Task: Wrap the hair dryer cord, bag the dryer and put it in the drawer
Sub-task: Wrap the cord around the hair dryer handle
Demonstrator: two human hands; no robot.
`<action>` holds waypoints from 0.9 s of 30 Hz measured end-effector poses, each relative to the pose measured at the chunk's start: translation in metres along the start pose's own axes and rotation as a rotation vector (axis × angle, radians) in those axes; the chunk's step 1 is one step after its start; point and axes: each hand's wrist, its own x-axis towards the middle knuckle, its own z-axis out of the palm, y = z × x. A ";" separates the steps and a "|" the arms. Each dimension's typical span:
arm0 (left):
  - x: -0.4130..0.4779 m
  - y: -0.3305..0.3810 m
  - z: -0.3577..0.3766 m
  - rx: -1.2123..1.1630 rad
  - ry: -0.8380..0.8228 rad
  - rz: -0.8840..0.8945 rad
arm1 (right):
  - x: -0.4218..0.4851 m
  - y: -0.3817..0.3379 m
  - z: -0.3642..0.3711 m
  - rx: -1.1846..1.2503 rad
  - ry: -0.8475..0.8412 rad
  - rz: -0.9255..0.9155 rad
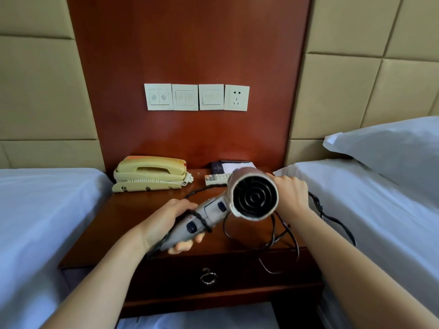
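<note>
A grey hair dryer (pixel 240 198) is held above the wooden nightstand (pixel 133 217), its round rear grille facing me. My left hand (pixel 166 219) grips the handle, and one turn of the black cord (pixel 282 236) lies across the handle by my fingers. My right hand (pixel 289 193) is behind the dryer's barrel on the right and holds the cord, which trails over the edge of the right bed and loops down in front of the closed drawer (pixel 209 276) with its ring pull.
A cream telephone (pixel 149 174) sits at the back left of the nightstand. A remote control (pixel 217 179), a dark card and a notepad lie at the back right. White beds flank the nightstand, with a pillow (pixel 389 148) on the right. Switches and a wall socket (pixel 236 98) are above.
</note>
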 end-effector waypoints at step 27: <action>0.020 -0.015 -0.024 -0.643 0.589 0.048 | -0.012 -0.029 -0.020 -0.009 0.237 -0.542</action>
